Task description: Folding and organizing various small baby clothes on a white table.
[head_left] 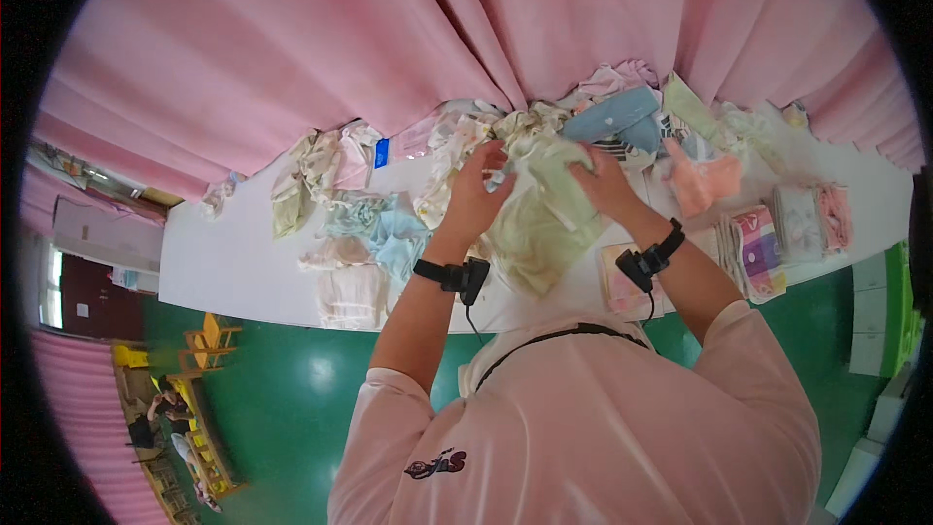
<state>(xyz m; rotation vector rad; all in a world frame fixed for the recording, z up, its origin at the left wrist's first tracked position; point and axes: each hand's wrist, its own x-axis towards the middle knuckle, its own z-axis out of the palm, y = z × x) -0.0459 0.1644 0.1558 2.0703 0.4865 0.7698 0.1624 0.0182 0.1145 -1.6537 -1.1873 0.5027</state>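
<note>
A pale green garment (544,228), thin and crumpled, lies spread on the white table in front of me. My left hand (478,196) is at its upper left edge, thumb and fingers apart. At the garment's upper right side, my right hand (604,182) has the cloth between its thumb and bent fingers. Patterned cream clothes (457,151) lie just beyond my left hand. Past my right hand is a folded blue garment (614,117). Light blue clothing (394,233) sits to the left of my left forearm.
A white table (233,262) holds many heaped clothes against a pink curtain (292,39). On the right are an orange garment (702,180) and folded stacks (758,248). A wooden chair (207,340) stands on the green floor, left. Another person (173,408) is further off.
</note>
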